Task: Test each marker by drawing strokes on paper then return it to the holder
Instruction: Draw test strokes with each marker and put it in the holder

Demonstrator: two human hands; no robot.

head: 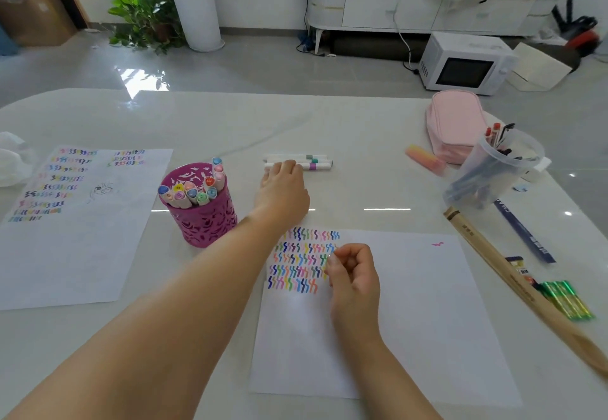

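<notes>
Left hand [283,189], grip apart, touches white colour-banded plastic markers [317,166] on the glossy pale counter [362,123]; right hand [353,274] curled over the stroke-marked white paper sheet [411,304], grip's contents unclear.

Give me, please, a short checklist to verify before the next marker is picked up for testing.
1. Loose markers within reach: ok, left hand touches them.
2. Firm grip on one marker: cannot tell.
3. Right hand free: cannot tell, fingers curled.
4. Blank space on the paper: ok.
5. Holder upright: ok.
</notes>
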